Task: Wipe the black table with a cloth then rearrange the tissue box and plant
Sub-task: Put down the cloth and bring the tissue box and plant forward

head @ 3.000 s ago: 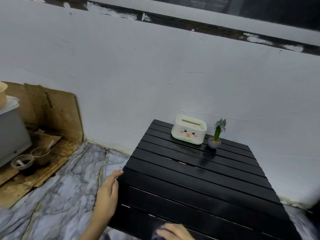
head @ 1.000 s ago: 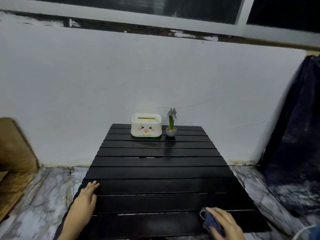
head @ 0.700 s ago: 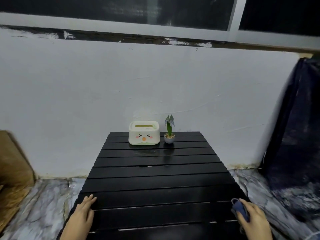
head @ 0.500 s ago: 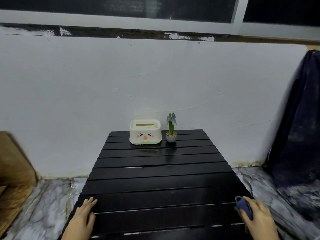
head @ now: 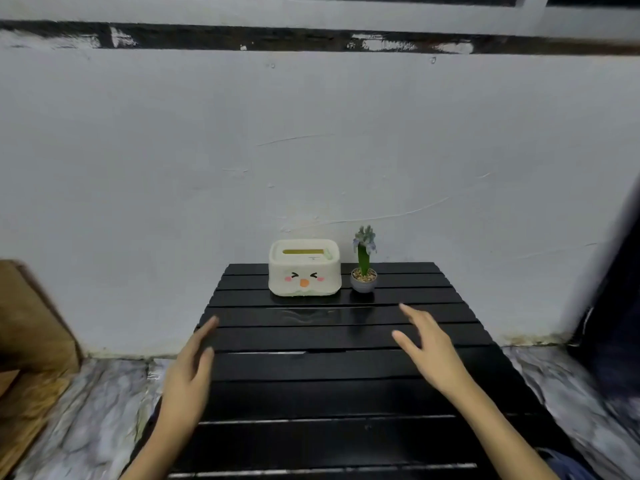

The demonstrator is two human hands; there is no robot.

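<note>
A black slatted table (head: 329,368) stands against the white wall. At its far edge sits a cream tissue box (head: 304,268) with a cartoon face, and right beside it a small potted plant (head: 363,268) in a grey pot. My left hand (head: 188,372) hovers over the table's left edge, fingers apart and empty. My right hand (head: 429,348) is stretched out over the middle right of the table, open and empty, a short way in front of the plant. A bit of blue cloth (head: 568,465) shows at the bottom right, under my right forearm.
The white wall (head: 311,150) rises directly behind the table. Brown cardboard (head: 31,341) leans on the left. Marble-patterned floor (head: 90,410) flanks both sides of the table. A dark hanging sheet (head: 620,306) is at the right edge.
My right hand has let go of the blue cloth and both hands have moved forward over the table toward the tissue box and plant. The view has come closer to the table.
</note>
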